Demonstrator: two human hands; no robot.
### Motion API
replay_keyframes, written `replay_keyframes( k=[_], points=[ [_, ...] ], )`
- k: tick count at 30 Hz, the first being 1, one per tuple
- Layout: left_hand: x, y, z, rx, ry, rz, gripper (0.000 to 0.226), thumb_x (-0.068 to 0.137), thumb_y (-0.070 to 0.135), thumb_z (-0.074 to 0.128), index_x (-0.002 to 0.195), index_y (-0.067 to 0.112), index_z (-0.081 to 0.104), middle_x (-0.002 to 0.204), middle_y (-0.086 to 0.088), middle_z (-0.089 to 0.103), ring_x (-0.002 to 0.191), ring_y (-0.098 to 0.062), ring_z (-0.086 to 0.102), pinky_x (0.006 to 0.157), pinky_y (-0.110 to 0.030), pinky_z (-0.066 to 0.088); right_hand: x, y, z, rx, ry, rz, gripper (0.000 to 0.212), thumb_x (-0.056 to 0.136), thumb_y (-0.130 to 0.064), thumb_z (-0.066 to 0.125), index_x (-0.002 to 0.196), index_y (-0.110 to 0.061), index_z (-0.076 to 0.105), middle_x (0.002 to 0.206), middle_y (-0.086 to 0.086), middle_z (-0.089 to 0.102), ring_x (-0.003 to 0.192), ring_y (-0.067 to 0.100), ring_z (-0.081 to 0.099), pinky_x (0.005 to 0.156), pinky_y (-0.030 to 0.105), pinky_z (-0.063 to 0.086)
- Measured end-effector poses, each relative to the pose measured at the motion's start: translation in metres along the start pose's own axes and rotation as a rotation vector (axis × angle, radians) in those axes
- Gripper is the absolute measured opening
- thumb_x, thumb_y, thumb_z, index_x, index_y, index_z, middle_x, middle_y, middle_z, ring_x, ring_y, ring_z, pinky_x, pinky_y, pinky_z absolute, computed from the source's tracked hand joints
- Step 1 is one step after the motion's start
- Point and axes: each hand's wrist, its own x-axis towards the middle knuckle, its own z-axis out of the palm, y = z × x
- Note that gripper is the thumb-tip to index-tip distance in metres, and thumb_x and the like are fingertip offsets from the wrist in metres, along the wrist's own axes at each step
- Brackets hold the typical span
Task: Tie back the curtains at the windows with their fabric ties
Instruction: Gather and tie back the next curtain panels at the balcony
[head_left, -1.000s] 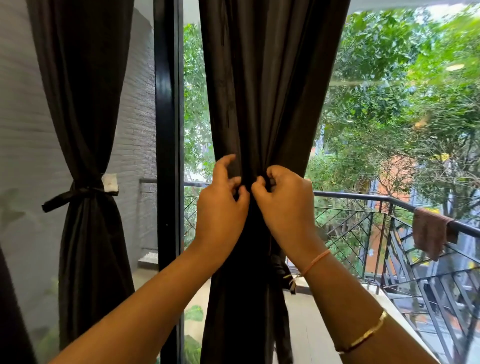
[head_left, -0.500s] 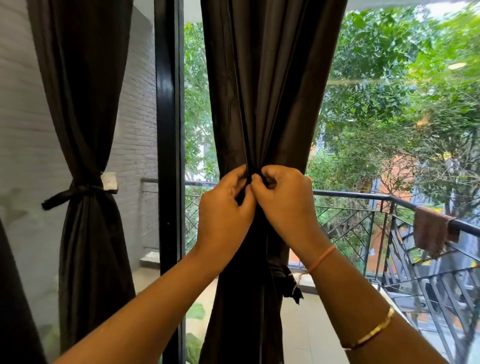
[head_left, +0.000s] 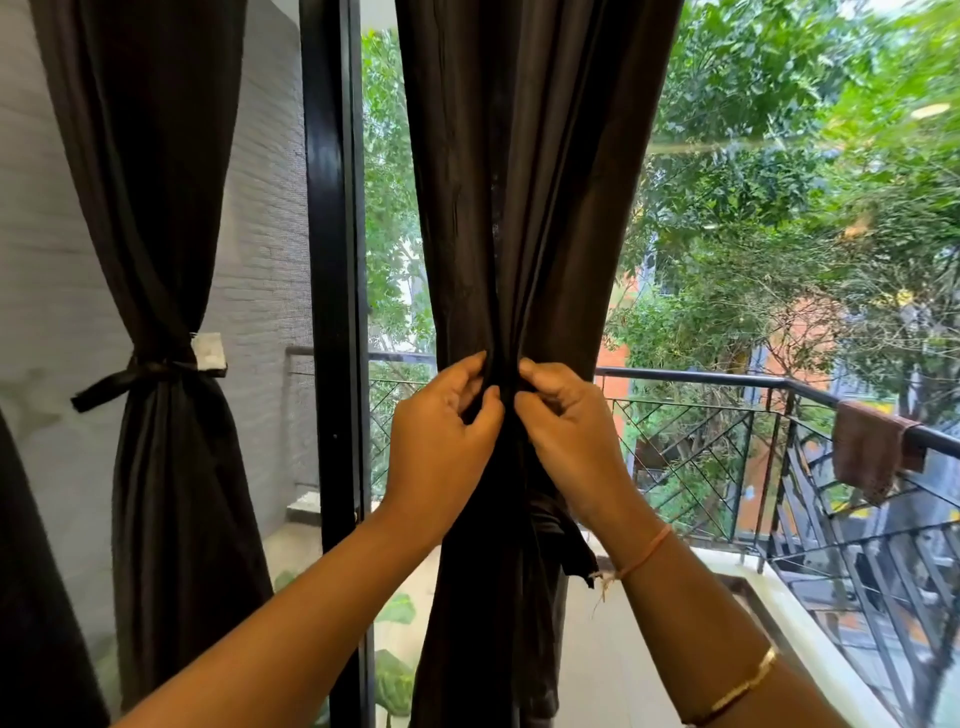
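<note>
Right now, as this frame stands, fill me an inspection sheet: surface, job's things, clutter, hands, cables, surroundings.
Surface: no table; glass in a black window frame.
Job's things: middle curtain gathered at its waist, loose tie end hanging below the right wrist; left curtain already bound by its tie.
Clutter: brown cloth draped over the balcony railing.
Hands: left hand and right hand both pinch the middle curtain's gather.
Cables: nothing seen.
Surroundings: grey brick wall, trees outside.
</note>
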Motion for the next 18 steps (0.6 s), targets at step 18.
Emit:
replay_keyframes(
  k=[18],
  points=[
    [0.0015, -0.0022, -0.0010, -0.054, 0.047, -0.122, 0.008, 0.080, 0.015, 0.070, 0.078, 0.019, 0.064, 0.072, 0.006, 0.066, 0.068, -0.003, 0.064, 0.065, -0.011, 0.052, -0.0108, 0.0082, 0.0059, -0.113, 0.141, -0.185, 0.012, 0.087, -0.013, 0.063, 0.078, -0.007, 0.068, 0.069, -0.004, 0.057, 0.068, 0.000, 0.056, 0.061, 0.004, 0.037]
  ],
)
